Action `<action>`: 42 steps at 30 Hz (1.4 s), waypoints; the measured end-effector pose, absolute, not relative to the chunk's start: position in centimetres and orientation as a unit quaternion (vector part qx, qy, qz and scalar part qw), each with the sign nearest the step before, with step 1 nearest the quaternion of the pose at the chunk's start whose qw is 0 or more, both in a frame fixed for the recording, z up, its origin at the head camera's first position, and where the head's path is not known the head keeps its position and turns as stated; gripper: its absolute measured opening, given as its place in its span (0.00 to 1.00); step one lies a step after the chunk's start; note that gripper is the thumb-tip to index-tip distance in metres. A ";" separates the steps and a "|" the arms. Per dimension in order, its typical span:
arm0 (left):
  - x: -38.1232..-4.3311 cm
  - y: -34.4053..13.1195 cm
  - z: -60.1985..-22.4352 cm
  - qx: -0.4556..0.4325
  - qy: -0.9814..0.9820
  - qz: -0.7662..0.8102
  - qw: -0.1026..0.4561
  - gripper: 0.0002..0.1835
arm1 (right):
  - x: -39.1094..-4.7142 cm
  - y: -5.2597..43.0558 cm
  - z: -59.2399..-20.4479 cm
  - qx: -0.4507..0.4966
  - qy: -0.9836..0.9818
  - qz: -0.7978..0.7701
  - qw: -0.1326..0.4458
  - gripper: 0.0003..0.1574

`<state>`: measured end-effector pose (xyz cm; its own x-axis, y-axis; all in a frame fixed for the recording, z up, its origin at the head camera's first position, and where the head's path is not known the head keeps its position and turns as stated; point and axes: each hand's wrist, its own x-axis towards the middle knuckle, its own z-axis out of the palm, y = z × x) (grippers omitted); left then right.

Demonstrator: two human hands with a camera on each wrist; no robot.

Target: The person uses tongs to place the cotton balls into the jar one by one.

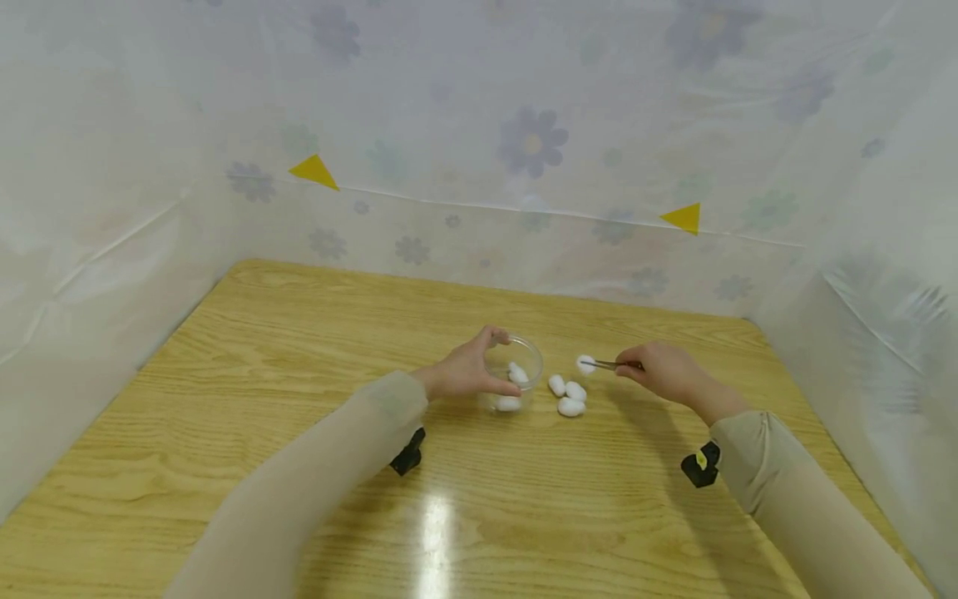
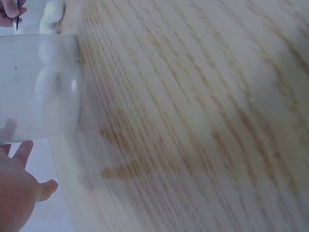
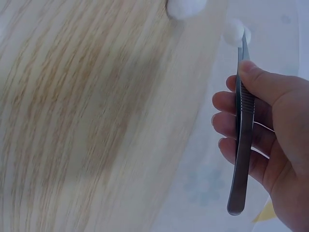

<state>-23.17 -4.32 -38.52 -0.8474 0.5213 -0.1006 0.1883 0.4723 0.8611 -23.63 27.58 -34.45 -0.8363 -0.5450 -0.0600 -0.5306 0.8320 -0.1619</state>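
My left hand holds a clear round container from its left side, thumb at the near rim and fingers round the far one. White cotton balls show inside it. To the right, my right hand pinches metal tweezers between thumb and fingers. A single cotton ball sits at the tweezers' tips, raised over the table in the right wrist view. Between the container and the right hand, several more cotton balls lie grouped on the table.
The wood-grain table reaches back to a pale flower-patterned curtain, which also hangs at both sides. Two yellow triangles mark the back curtain. A black wrist device hangs beneath the right sleeve, another under the left.
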 end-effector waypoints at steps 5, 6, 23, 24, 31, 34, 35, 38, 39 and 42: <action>-23.1 -4.3 -38.4 0.212 0.839 0.469 0.178 0.46 | -23.5 27.3 -34.0 -0.280 0.956 -0.070 0.055 0.12; -23.1 -4.3 -38.4 0.212 0.839 0.469 0.178 0.46 | -23.5 27.2 -33.9 -0.281 0.956 -0.072 0.054 0.12; -23.1 -4.3 -38.6 0.207 0.842 0.467 0.173 0.46 | -23.5 26.1 -32.5 -0.297 0.951 -0.072 0.040 0.12; -23.1 -4.3 -38.6 0.207 0.842 0.467 0.174 0.47 | -23.5 26.1 -32.4 -0.297 0.951 -0.072 0.041 0.12; -23.1 -4.3 -38.6 0.207 0.839 0.470 0.179 0.47 | -23.5 25.8 -32.0 -0.296 0.952 -0.073 0.038 0.12; -23.1 -4.3 -38.6 0.207 0.839 0.470 0.179 0.47 | -23.5 25.8 -31.8 -0.299 0.951 -0.076 0.035 0.12; -23.1 -4.3 -38.6 0.207 0.839 0.470 0.179 0.47 | -23.5 25.7 -31.8 -0.300 0.950 -0.078 0.035 0.12; -23.2 -4.3 -38.6 0.208 0.839 0.469 0.178 0.47 | -23.5 25.6 -31.6 -0.301 0.949 -0.082 0.033 0.12; -23.2 -4.3 -38.6 0.209 0.839 0.469 0.179 0.48 | -23.5 25.5 -31.5 -0.300 0.950 -0.083 0.033 0.12; -23.2 -4.2 -38.6 0.208 0.840 0.468 0.180 0.49 | -23.5 25.2 -31.3 -0.298 0.950 -0.087 0.034 0.13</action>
<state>-23.25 -4.25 -38.65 -0.8489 0.5173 -0.1089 0.1800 0.4766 0.8605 -23.48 25.24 -31.30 -0.8200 -0.5723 -0.0135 -0.5603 0.8072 -0.1857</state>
